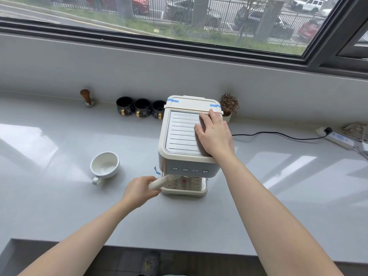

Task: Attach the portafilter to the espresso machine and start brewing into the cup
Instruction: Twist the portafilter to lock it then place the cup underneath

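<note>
Left hand [139, 191] clenched around the cream handle of the portafilter [159, 182], at the near left of the espresso machine [187, 156], handle angled out to the left; basket end hidden under the machine's front, so seating cannot be told. Right hand [215, 134] released and flat, palm pressing the ribbed top tray, bracing the body. White cup [104, 164] off to the left on the counter [59, 206], well apart from the drip tray [203, 188], not yet under the spout. Buttons [185, 169] untouched on the front panel.

Likely trouble: incomplete turn of the handle, hence leaking; machine sliding if bracing slackens; brewing started with cup unplaced, hence spill.
</note>
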The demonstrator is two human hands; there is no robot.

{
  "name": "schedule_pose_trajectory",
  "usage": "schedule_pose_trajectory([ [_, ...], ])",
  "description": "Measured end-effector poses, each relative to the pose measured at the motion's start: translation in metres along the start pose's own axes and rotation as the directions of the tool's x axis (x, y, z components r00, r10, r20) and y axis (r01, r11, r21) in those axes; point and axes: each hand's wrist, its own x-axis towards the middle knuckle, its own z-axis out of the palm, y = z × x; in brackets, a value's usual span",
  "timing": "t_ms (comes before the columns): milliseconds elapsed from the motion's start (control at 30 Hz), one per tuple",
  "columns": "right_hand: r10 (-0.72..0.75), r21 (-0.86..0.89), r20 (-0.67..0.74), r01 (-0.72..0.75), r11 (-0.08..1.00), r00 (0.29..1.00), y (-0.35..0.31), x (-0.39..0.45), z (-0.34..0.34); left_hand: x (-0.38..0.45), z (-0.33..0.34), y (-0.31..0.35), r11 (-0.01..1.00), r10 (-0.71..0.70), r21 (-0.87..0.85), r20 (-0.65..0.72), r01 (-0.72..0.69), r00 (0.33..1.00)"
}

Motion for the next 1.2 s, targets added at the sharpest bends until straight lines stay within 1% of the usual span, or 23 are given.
schedule_pose_trajectory([
  [133,0.038,-0.015,0.024,-0.037,0.999,0.999,-0.001,0.000,-0.003,0.007,-0.007,-0.003,0.998,-0.036,-0.044,-0.024,0.034,0.999],
  [233,0.084,0.014,0.044,-0.085,0.996,0.996,-0.003,-0.003,-0.005,0.009,-0.010,0.000,0.998,-0.044,-0.055,-0.036,0.042,0.998],
  [333,0.153,0.076,0.005,-0.153,0.985,0.988,-0.004,-0.006,-0.006,0.006,-0.005,0.005,0.998,-0.046,-0.050,-0.037,0.044,0.998],
  [467,0.234,0.171,-0.039,-0.225,0.959,0.971,-0.002,-0.008,-0.010,-0.001,0.002,0.007,0.997,-0.060,-0.062,-0.072,0.056,0.996],
  [667,0.285,0.299,-0.099,-0.245,0.922,0.953,0.005,-0.008,-0.010,-0.011,0.007,0.004,0.991,-0.102,-0.102,-0.121,0.090,0.987],
  [767,0.278,0.290,-0.117,-0.235,0.928,0.953,0.006,-0.008,-0.010,-0.015,0.010,0.006,0.977,-0.145,-0.175,-0.152,0.118,0.978],
  [833,0.273,0.277,-0.122,-0.232,0.933,0.954,0.006,-0.007,-0.010,-0.016,0.013,0.007,0.975,-0.149,-0.190,-0.157,0.118,0.976],
  [1200,0.284,0.264,-0.125,-0.244,0.933,0.951,0.006,-0.009,-0.012,-0.010,0.015,0.016,0.988,-0.092,-0.134,-0.119,0.076,0.989],
])
